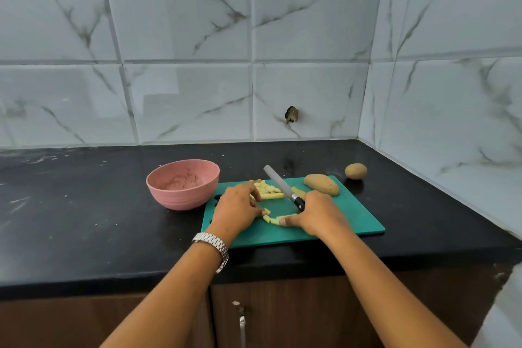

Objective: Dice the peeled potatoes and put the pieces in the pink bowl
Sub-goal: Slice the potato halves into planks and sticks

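A green cutting board (353, 223) lies on the black counter. Pale yellow potato sticks (268, 192) are piled at its far side, and a few small pieces (272, 219) lie between my hands. My right hand (316, 213) grips the black handle of a knife (278, 182) whose blade points away to the left; its thumb touches the small pieces. My left hand (238, 207), a metal watch on its wrist, rests on the board with fingertips on the potato pieces. The pink bowl (183, 186) stands just left of the board, with no potato pieces inside.
A long brown potato (321, 184) lies on the board's far right corner. A small round potato (356, 171) sits on the counter (84, 220) beyond it. Tiled walls close the back and right sides. A wooden cabinet with a metal handle (242, 328) is below.
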